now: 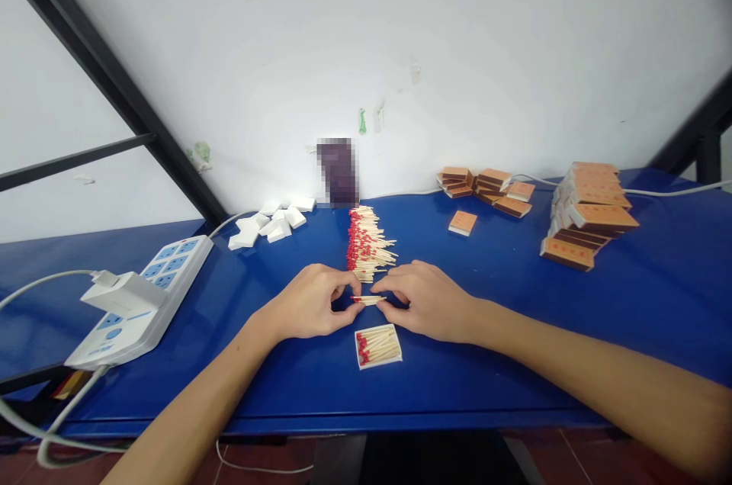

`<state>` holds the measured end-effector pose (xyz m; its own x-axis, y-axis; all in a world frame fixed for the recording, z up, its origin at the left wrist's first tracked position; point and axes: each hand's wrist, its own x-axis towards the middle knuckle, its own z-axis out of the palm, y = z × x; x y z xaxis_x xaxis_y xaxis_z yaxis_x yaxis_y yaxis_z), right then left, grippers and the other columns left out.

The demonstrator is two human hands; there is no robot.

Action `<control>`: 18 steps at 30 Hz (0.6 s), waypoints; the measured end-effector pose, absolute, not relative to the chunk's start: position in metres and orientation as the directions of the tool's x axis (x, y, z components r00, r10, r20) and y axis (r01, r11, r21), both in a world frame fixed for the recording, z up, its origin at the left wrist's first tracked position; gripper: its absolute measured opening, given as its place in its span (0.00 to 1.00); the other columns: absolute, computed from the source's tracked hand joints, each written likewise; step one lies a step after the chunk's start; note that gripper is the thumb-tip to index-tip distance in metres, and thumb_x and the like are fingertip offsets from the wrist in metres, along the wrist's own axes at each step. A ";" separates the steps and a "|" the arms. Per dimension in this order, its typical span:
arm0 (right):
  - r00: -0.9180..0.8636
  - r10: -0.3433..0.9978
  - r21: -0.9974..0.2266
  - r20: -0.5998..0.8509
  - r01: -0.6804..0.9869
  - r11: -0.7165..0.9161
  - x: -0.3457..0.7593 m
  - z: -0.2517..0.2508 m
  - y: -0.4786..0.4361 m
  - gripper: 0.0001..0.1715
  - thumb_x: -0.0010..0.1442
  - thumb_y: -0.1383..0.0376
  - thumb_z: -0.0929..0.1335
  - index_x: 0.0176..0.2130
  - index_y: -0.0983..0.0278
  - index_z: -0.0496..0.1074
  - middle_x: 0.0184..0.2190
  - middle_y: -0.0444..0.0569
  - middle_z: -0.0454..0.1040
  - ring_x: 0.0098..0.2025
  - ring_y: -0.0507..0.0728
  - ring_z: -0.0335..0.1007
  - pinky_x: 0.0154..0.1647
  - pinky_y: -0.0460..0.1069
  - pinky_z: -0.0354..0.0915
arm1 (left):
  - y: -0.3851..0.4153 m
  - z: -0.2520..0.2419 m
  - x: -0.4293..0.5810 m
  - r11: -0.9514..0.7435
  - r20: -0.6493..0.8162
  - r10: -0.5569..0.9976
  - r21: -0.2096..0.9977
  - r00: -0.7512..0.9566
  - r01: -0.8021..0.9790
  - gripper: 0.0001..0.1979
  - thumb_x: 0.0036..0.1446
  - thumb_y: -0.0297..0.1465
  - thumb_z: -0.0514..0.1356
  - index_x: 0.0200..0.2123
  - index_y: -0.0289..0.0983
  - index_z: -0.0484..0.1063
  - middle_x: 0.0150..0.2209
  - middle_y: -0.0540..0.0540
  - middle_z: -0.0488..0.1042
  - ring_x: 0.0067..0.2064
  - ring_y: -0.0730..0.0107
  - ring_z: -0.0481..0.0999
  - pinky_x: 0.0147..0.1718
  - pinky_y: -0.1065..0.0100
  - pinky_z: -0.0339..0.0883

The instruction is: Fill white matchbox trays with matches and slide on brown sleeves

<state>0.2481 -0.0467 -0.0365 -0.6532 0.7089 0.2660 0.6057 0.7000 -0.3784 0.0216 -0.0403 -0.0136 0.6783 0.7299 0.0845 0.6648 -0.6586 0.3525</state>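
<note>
A small bundle of matches [370,300] lies between my two hands, red heads to the left. My left hand [314,300] pinches it at the head end with thumb and forefinger. From the other side, my right hand [426,302] closes thumb and fingers around the bare stick end. Just beyond my fingers spreads a long pile of loose matches [369,241], their red heads also leftward. Nearer to me sits a white matchbox tray [378,346] holding several matches, partly filled across its floor.
White trays [268,224] lie heaped at the back left. Orange matchbox sleeves [486,184] are scattered at the back right, with a taller stack of matchboxes [592,214] farther right. A power strip [149,302] with cables occupies the left. The blue table [457,386] meets a white wall.
</note>
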 end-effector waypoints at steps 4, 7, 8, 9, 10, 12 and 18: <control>-0.667 0.692 -0.368 0.276 0.592 0.717 0.249 -0.038 -0.046 0.10 0.64 0.64 0.66 0.38 0.61 0.78 0.28 0.43 0.74 0.30 0.51 0.66 0.36 0.48 0.54 | -0.041 -0.013 0.022 -0.663 0.094 0.729 0.339 0.678 0.667 0.06 0.58 0.34 0.61 0.34 0.37 0.73 0.20 0.56 0.60 0.21 0.77 0.58 0.24 0.72 0.51; -0.661 0.695 -0.372 0.285 0.592 0.715 0.249 -0.039 -0.047 0.09 0.63 0.65 0.66 0.36 0.62 0.77 0.26 0.42 0.72 0.29 0.50 0.64 0.35 0.48 0.54 | -0.041 -0.012 0.022 -0.669 0.098 0.726 0.332 0.681 0.665 0.08 0.58 0.36 0.61 0.35 0.37 0.73 0.20 0.56 0.61 0.21 0.77 0.59 0.24 0.72 0.51; -0.659 0.696 -0.373 0.284 0.593 0.714 0.249 -0.038 -0.047 0.09 0.63 0.65 0.66 0.36 0.62 0.77 0.25 0.42 0.72 0.28 0.50 0.64 0.35 0.48 0.54 | -0.041 -0.012 0.023 -0.668 0.095 0.725 0.334 0.682 0.665 0.08 0.58 0.37 0.61 0.35 0.38 0.73 0.20 0.56 0.61 0.21 0.77 0.59 0.24 0.72 0.51; -0.659 0.698 -0.374 0.280 0.595 0.712 0.249 -0.037 -0.047 0.08 0.63 0.66 0.66 0.36 0.63 0.77 0.25 0.42 0.71 0.28 0.50 0.63 0.35 0.48 0.54 | -0.041 -0.012 0.023 -0.666 0.088 0.726 0.337 0.682 0.665 0.08 0.58 0.36 0.61 0.35 0.38 0.73 0.19 0.56 0.61 0.21 0.77 0.59 0.24 0.72 0.51; -0.658 0.701 -0.373 0.276 0.598 0.709 0.248 -0.037 -0.047 0.08 0.63 0.66 0.66 0.35 0.63 0.77 0.25 0.42 0.71 0.28 0.50 0.63 0.35 0.48 0.54 | -0.041 -0.011 0.024 -0.662 0.081 0.728 0.342 0.681 0.667 0.07 0.58 0.36 0.61 0.34 0.38 0.73 0.19 0.56 0.61 0.21 0.77 0.58 0.24 0.72 0.51; -0.659 0.706 -0.371 0.261 0.606 0.703 0.248 -0.035 -0.048 0.08 0.63 0.66 0.66 0.35 0.63 0.77 0.25 0.42 0.72 0.27 0.50 0.63 0.35 0.48 0.54 | -0.042 -0.010 0.024 -0.654 0.067 0.731 0.352 0.679 0.669 0.06 0.58 0.34 0.61 0.34 0.38 0.73 0.19 0.56 0.60 0.21 0.77 0.58 0.24 0.72 0.51; -0.682 0.684 -0.319 0.260 0.608 0.727 0.249 -0.035 -0.047 0.10 0.64 0.65 0.65 0.38 0.63 0.77 0.30 0.44 0.76 0.32 0.52 0.67 0.35 0.49 0.52 | -0.042 -0.011 0.024 -0.645 0.056 0.738 0.352 0.673 0.678 0.05 0.58 0.33 0.60 0.33 0.37 0.74 0.18 0.57 0.60 0.20 0.77 0.57 0.24 0.72 0.51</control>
